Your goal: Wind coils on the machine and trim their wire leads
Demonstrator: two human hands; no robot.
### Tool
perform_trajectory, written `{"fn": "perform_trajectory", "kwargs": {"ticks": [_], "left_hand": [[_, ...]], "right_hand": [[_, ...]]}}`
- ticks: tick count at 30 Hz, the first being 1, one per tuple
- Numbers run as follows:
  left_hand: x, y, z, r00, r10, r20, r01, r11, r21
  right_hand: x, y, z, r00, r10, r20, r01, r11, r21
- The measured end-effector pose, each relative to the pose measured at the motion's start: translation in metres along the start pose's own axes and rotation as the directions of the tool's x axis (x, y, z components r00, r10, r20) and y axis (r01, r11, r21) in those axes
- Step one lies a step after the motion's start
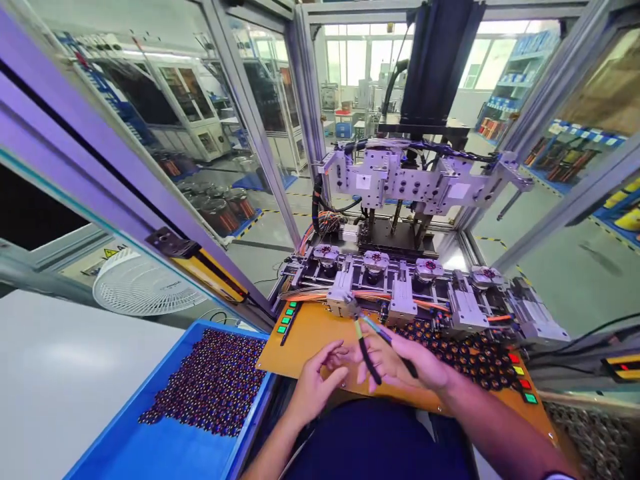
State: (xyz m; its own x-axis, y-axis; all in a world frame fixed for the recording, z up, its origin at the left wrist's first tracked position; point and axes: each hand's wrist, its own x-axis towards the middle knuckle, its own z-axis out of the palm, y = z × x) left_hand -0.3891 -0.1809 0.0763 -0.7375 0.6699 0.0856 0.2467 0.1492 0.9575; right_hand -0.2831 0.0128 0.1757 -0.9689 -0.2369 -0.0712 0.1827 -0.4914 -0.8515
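Note:
A pair of pliers [361, 335] with green and black handles is in my right hand [407, 360], jaws pointing away from me toward the machine. My fingers pass between and around the handles, which are spread apart. Just left of it, my left hand [320, 381] hovers over the front of the orange work plate [305, 340], fingers loosely curled and thumb apart. No object shows in it. Several small dark round parts with copper-coloured centres [467, 357] lie on the plate beyond and right of my right hand.
A row of fixtures [376, 265] with round heads stands behind the plate. Green buttons [286, 321] line its left side; red, yellow and green buttons [523, 377] its right. A blue tray [200, 457] of small round parts sits left. Metal framing [273, 153] encloses the machine.

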Motion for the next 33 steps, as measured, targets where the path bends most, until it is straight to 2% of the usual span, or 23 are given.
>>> {"fn": "perform_trajectory", "kwargs": {"ticks": [4, 7, 10, 13, 15, 19, 24, 27, 33], "left_hand": [[0.000, -0.038, 0.011, 0.988, 0.098, -0.120, -0.074, 0.978, 0.193], [0.008, -0.058, 0.017, 0.973, 0.195, -0.126, -0.147, 0.938, 0.314], [0.016, -0.068, 0.019, 0.954, 0.276, -0.121, -0.206, 0.889, 0.409], [0.019, -0.073, 0.019, 0.933, 0.342, -0.115, -0.250, 0.843, 0.477], [0.020, -0.076, 0.017, 0.920, 0.378, -0.104, -0.279, 0.818, 0.503], [0.022, -0.085, 0.014, 0.903, 0.425, -0.064, -0.334, 0.787, 0.519], [0.025, -0.095, 0.013, 0.904, 0.427, -0.021, -0.352, 0.772, 0.529], [0.023, -0.098, 0.015, 0.915, 0.403, -0.026, -0.328, 0.778, 0.536], [0.020, -0.098, 0.017, 0.937, 0.344, -0.061, -0.264, 0.812, 0.521]], "right_hand": [[0.010, -0.052, -0.020, 0.998, 0.011, -0.054, -0.023, 0.976, -0.219], [0.032, -0.096, -0.024, 0.995, 0.011, -0.101, -0.050, 0.919, -0.392], [0.065, -0.141, -0.022, 0.987, 0.026, -0.156, -0.100, 0.869, -0.486], [0.102, -0.178, -0.021, 0.981, 0.126, -0.148, -0.190, 0.779, -0.597], [0.129, -0.193, -0.020, 0.960, 0.227, -0.165, -0.279, 0.697, -0.661], [0.186, -0.198, -0.024, 0.882, 0.384, -0.272, -0.460, 0.582, -0.670], [0.240, -0.182, -0.037, 0.767, 0.468, -0.439, -0.630, 0.416, -0.656], [0.256, -0.173, -0.045, 0.706, 0.508, -0.493, -0.699, 0.387, -0.602], [0.262, -0.169, -0.054, 0.674, 0.538, -0.505, -0.731, 0.388, -0.561]]}}
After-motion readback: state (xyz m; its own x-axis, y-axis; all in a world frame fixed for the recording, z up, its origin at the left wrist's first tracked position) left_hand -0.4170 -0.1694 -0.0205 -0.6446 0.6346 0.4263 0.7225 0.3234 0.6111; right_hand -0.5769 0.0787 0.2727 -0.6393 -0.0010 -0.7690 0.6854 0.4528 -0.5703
